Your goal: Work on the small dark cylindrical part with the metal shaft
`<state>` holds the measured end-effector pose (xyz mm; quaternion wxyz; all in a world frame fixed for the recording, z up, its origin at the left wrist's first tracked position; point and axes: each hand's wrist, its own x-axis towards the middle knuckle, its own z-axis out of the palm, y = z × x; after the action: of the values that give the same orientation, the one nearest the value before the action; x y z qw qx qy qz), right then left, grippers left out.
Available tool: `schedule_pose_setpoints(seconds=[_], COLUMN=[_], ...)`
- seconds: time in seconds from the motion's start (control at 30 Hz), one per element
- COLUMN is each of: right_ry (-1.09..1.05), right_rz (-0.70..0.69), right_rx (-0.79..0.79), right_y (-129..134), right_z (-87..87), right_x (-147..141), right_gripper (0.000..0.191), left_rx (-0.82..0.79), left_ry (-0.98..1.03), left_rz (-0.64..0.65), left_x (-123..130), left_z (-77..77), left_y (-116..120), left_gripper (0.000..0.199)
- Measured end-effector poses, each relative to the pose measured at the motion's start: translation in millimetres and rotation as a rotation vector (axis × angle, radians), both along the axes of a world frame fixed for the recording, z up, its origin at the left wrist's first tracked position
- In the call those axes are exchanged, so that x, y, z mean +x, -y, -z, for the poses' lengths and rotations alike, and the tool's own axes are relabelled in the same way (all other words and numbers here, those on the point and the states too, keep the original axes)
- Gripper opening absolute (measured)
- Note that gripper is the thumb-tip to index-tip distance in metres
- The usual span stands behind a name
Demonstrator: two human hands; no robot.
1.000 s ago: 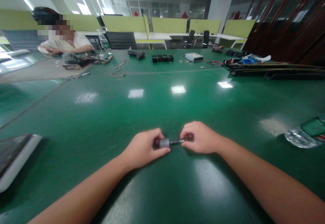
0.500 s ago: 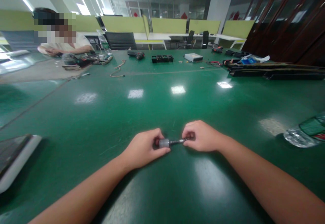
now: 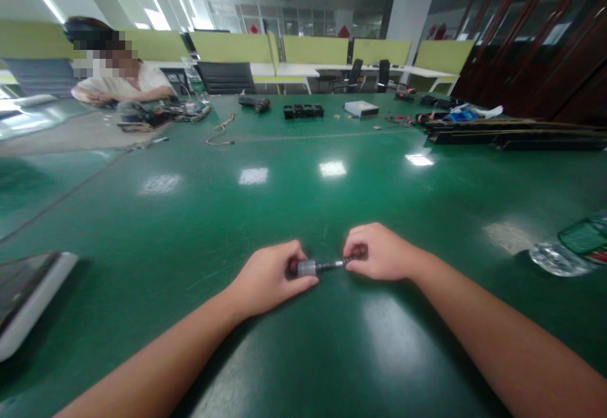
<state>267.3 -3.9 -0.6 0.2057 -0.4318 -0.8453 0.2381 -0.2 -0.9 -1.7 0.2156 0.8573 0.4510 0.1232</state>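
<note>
One grey cylinder (image 3: pixel 307 268), clamped in my left grip (image 3: pixel 265 277); one thin shaft (image 3: pixel 328 266), projecting rightward, pinched in my right grip (image 3: pixel 382 253)

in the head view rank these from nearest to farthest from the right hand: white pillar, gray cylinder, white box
From the right hand:
1. Gray cylinder: just to its left, in the left hand.
2. White box: ahead, toward the table's far side.
3. White pillar: in the background, well beyond the table.
</note>
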Motion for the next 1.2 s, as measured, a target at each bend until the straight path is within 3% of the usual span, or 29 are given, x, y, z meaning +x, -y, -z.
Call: schedule_pose_setpoints(seconds=[0.43, 0.53, 0.7, 1.2], right_ry=[-0.049, -0.109, -0.232, -0.156], right_rz=[-0.073, -0.14, -0.123, -0.067], right_rx=[0.035, 0.076, 0.012, 0.039], right_y=[1.3, 5.6, 8.1, 5.3], right_z=[5.8, 8.2, 13.9, 16.2], right_x=[-10.1, -18.2, -22.0, -32.1], right_gripper=[0.006, 0.023, 0.049, 0.021], left_rx=[0.009, 0.013, 0.018, 0.013], left_ry=[0.004, 0.007, 0.005, 0.004], left_rz=[0.007, 0.012, 0.013, 0.001], left_x=[0.7, 0.7, 0.8, 2.6], left_z=[0.8, 1.3, 1.6, 1.4], left_y=[-0.5, -0.8, -0.9, -0.3], left_gripper=[0.033, 0.032, 0.032, 0.03])
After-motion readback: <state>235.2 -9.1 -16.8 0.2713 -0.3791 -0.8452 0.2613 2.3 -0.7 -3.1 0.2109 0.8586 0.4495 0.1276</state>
